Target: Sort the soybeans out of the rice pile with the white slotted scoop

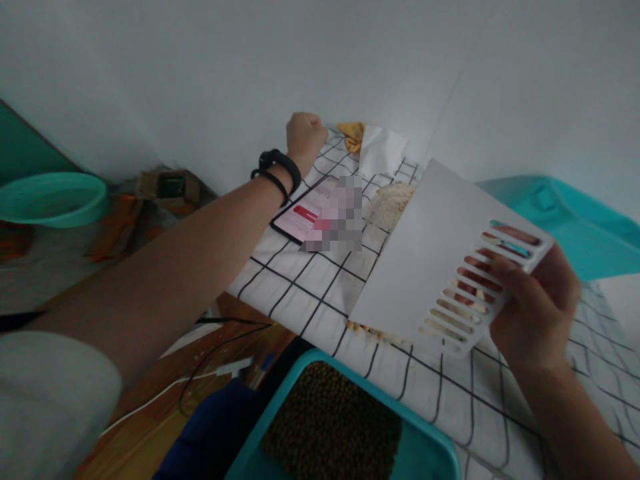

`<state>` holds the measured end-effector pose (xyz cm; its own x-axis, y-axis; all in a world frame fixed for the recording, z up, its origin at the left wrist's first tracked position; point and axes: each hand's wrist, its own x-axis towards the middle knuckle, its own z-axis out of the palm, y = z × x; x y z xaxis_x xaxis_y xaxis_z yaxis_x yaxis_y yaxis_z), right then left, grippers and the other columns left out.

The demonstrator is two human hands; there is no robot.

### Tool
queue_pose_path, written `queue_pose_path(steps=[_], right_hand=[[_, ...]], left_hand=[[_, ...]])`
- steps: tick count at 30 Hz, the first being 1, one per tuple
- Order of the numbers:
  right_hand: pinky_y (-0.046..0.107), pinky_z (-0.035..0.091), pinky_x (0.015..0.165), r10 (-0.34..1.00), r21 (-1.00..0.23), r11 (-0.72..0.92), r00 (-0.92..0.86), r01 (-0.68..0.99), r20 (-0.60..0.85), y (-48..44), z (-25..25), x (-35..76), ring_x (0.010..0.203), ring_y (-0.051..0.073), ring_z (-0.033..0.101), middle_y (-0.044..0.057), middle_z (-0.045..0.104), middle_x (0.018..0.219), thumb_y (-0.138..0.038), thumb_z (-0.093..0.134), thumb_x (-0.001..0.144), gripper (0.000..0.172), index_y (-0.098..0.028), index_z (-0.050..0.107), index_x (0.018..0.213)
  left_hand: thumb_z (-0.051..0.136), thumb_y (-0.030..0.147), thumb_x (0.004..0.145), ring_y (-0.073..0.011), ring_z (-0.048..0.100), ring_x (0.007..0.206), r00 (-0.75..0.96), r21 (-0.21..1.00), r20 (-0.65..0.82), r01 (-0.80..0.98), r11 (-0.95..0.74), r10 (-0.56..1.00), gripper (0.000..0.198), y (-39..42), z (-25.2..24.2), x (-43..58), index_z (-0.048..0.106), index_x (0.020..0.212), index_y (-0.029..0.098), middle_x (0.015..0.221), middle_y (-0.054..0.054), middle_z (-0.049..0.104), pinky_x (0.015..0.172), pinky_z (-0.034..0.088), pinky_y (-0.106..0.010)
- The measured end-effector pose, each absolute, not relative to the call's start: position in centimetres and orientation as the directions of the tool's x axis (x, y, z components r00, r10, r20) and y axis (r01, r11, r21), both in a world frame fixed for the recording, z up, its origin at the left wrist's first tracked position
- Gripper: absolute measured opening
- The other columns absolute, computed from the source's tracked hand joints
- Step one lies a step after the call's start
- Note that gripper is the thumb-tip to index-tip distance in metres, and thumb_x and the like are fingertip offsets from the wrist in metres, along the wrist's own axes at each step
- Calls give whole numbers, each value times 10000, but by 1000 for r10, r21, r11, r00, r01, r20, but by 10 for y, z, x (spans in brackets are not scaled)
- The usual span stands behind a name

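Observation:
My right hand [537, 310] grips the slotted end of a white plastic scoop-like board [440, 260], held tilted over a white cloth with a black grid [310, 287]; my fingers show through the slots. My left hand [304, 135] is stretched far out, closed in a fist on the far edge of the cloth near the wall, wearing black bands on the wrist. What it holds, if anything, is hidden. A phone [313, 213] with a lit pink screen lies on the cloth below that wrist. A pale heap of grain [393, 203] lies beside the board.
A teal tub [345, 427] of small brown grains stands at the near edge. Another teal container [560, 220] is at the right, a green basin [53, 197] at the far left. Yellow scrap and white paper [380, 148] lie by the wall. Cables run over the wooden floor [200, 373].

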<state>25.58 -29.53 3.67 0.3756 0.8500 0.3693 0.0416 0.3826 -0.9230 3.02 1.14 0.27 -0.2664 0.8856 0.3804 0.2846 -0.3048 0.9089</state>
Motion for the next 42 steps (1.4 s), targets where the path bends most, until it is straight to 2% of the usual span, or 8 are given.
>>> queue_pose_path(steps=[12, 19, 24, 29, 34, 37, 42], right_hand=[[232, 589, 433, 883, -931, 363, 303, 45, 359, -297, 35, 250, 535, 148, 707, -15, 797, 792, -260, 889, 742, 235, -295, 836, 967], [309, 686, 647, 915, -941, 339, 228, 8, 332, -295, 27, 253, 593, 146, 731, -36, 796, 863, -256, 871, 799, 268, -332, 822, 1052], [327, 672, 611, 943, -958, 285, 182, -21, 277, -294, 32, 256, 493, 131, 663, -34, 775, 793, -265, 872, 766, 215, -309, 838, 974], [263, 594, 494, 887, -943, 332, 347, -25, 303, -291, 42, 265, 515, 125, 650, -23, 743, 756, -170, 794, 734, 205, -261, 832, 914], [230, 538, 443, 783, -922, 381, 507, 67, 361, -286, 45, 269, 589, 137, 692, -15, 761, 813, -117, 743, 735, 221, -258, 822, 886], [229, 533, 449, 783, -922, 377, 503, 83, 365, -287, 42, 268, 580, 133, 685, -16, 761, 830, -103, 753, 739, 229, -250, 818, 901], [253, 533, 483, 831, -918, 386, 397, 94, 390, -291, 36, 264, 607, 148, 690, -7, 770, 875, -144, 754, 792, 216, -281, 803, 951]], left_hand=[[576, -36, 591, -92, 214, 561, -261, 903, 395, 287, -320, 881, 383, 9, 3, 31, 308, 441, 191, 536, 42, 216, 601, 109, -325], [575, -41, 585, -90, 230, 558, -263, 903, 397, 284, -323, 879, 371, 13, 2, 31, 322, 439, 187, 527, 44, 231, 606, 113, -324], [577, -43, 590, -83, 237, 551, -261, 902, 402, 279, -330, 878, 373, 13, 1, 30, 330, 437, 190, 531, 47, 244, 601, 124, -326], [566, -35, 595, -92, 256, 553, -261, 900, 405, 282, -332, 876, 357, 13, 2, 31, 339, 435, 191, 515, 42, 234, 603, 119, -322], [561, -43, 594, -91, 226, 558, -260, 900, 405, 284, -331, 877, 380, 12, 2, 30, 309, 431, 190, 528, 40, 212, 611, 107, -323], [558, -39, 596, -94, 228, 562, -260, 900, 405, 280, -333, 877, 380, 12, 2, 30, 302, 433, 190, 533, 38, 200, 617, 101, -324], [557, -35, 589, -95, 231, 563, -261, 905, 397, 273, -327, 880, 363, 10, 3, 31, 321, 432, 192, 534, 37, 229, 606, 111, -326]])
